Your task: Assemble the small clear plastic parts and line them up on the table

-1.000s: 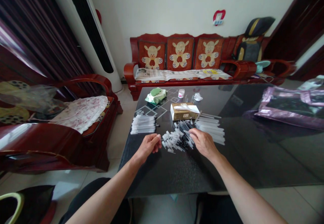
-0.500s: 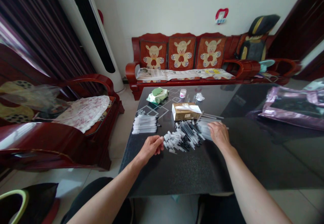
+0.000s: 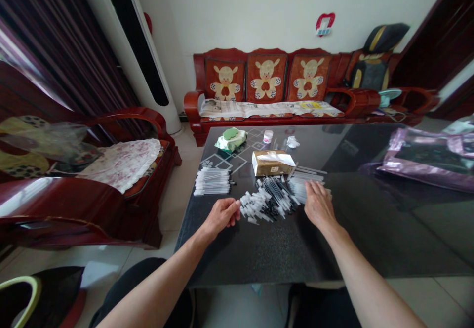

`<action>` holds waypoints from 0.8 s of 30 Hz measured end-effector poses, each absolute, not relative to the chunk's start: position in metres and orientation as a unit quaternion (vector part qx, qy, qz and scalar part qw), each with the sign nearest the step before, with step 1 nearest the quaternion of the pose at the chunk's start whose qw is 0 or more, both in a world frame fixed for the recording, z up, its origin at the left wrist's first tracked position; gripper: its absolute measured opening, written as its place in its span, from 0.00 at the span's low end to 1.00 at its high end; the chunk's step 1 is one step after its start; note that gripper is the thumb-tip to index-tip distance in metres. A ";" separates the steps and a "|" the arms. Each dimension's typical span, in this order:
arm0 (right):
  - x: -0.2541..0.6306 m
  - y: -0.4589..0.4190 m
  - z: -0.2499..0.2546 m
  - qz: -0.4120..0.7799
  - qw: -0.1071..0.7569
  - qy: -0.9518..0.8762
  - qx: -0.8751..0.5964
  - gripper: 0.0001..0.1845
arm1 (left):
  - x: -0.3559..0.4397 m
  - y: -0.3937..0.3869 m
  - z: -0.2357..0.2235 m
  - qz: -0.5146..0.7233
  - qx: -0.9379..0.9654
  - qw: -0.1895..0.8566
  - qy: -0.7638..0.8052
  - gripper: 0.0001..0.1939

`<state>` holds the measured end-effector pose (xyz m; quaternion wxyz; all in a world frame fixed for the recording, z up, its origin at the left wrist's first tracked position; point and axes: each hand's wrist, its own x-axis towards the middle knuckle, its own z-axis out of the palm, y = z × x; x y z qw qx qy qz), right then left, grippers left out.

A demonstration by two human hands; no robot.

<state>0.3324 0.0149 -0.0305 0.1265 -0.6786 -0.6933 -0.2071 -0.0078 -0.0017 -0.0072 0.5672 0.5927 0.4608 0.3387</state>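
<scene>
My left hand [image 3: 222, 214] is closed at the left side of a heap of white pen caps [image 3: 255, 203], thumb pressed to the curled fingers. Whatever it may hold is hidden. My right hand [image 3: 319, 203] reaches over a pile of clear pen barrels [image 3: 299, 188], its fingers stretched out and touching the tubes. Between the hands lie black-and-white pen refills [image 3: 279, 193], partly mixed with the caps. A neat row of pens [image 3: 212, 182] with black tips rests beyond my left hand.
On the dark table [image 3: 281, 259] a tissue box [image 3: 273, 164] stands behind the pen parts. Farther back are a green wipes pack [image 3: 231, 140], a small white cup [image 3: 268, 136] and a crumpled tissue [image 3: 292, 142]. A purple-edged plastic bag [image 3: 425, 162] lies right.
My right hand has shifted slightly over the clear barrels, its fingers now reaching farther forward. My left hand stays nearly in place.
</scene>
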 end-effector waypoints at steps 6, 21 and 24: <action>0.325 0.006 -0.055 -0.223 0.134 -0.665 -0.700 0.28 | -0.007 -0.002 -0.003 0.331 0.592 0.569 0.465 0.23; 0.349 0.030 -0.081 -0.190 0.130 -0.685 -0.691 0.29 | -0.009 -0.005 -0.002 0.316 0.611 0.555 0.468 0.23; 0.346 0.026 -0.081 -0.198 0.130 -0.682 -0.691 0.30 | -0.009 -0.004 -0.003 0.318 0.612 0.552 0.468 0.24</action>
